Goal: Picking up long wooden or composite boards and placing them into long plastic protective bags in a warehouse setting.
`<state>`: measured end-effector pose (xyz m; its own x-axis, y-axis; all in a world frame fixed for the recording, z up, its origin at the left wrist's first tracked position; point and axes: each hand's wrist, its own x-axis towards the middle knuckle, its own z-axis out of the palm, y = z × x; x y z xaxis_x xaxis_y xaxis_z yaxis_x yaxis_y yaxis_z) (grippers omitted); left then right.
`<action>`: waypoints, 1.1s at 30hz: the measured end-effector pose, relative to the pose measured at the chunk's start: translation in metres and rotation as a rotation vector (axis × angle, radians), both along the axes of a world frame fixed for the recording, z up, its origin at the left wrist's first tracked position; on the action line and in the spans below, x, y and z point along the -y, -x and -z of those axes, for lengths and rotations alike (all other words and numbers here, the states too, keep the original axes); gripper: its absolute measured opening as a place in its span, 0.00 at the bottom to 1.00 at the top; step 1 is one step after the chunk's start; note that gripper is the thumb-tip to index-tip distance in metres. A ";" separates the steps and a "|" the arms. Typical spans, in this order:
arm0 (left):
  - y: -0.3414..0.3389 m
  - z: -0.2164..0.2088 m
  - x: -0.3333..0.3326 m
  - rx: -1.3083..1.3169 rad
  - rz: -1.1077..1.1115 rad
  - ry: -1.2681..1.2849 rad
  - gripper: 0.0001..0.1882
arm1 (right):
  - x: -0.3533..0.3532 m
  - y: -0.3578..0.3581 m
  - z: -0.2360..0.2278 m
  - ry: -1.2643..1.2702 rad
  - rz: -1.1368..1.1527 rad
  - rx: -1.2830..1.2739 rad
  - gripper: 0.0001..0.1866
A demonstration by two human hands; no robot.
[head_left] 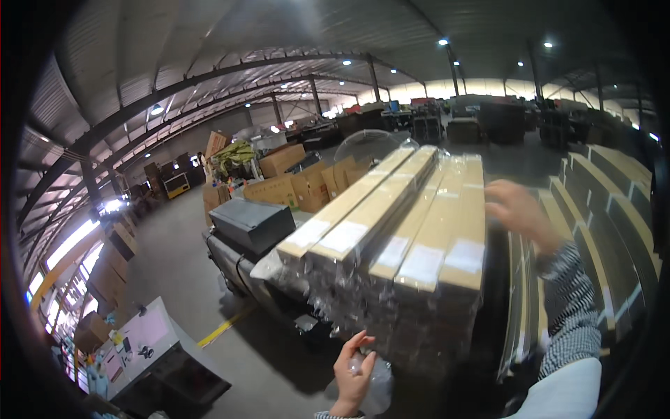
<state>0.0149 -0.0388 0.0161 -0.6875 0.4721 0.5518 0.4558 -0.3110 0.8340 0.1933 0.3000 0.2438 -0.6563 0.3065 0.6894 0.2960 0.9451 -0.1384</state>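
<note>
A stack of long, narrow cardboard boxes [450,209] stands in front of me, with white labels on the near ends of the top row. Clear stretch film [328,297] wraps its near end and sides in crinkled layers. Low at the near end, my left hand [354,373] is closed, its fingers curled round a bunch of clear plastic film [379,385]. My right hand [520,213] is at the stack's right side, fingers stretched toward the upper edge and somewhat blurred. Whether they touch the boxes I cannot tell.
A dark grey box [252,225] lies left of the stack. Behind it are open cartons [310,185]. More long boxes [593,223] are piled close on the right. A table [150,342] with small items stands at the lower left, near a yellow floor line [227,327].
</note>
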 end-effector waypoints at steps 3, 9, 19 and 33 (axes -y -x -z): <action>-0.038 0.003 0.042 0.281 0.105 -0.021 0.19 | 0.083 -0.107 0.027 0.064 0.368 -0.105 0.18; -0.103 0.009 0.099 0.439 0.244 -0.174 0.16 | 0.136 -0.347 0.254 0.081 1.117 0.315 0.27; -0.194 -0.035 0.090 0.653 0.568 -0.268 0.14 | 0.198 -0.291 0.244 0.274 1.072 0.225 0.29; -0.367 -0.029 0.035 0.520 0.897 -0.064 0.12 | 0.377 -0.347 0.196 0.712 0.115 -0.752 0.09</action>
<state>0.3823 -0.0740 0.0456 -0.2589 0.9078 0.3298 -0.3763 -0.4093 0.8312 0.5407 -0.0766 0.0474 -0.0731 0.8360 0.5439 -0.0149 0.5444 -0.8387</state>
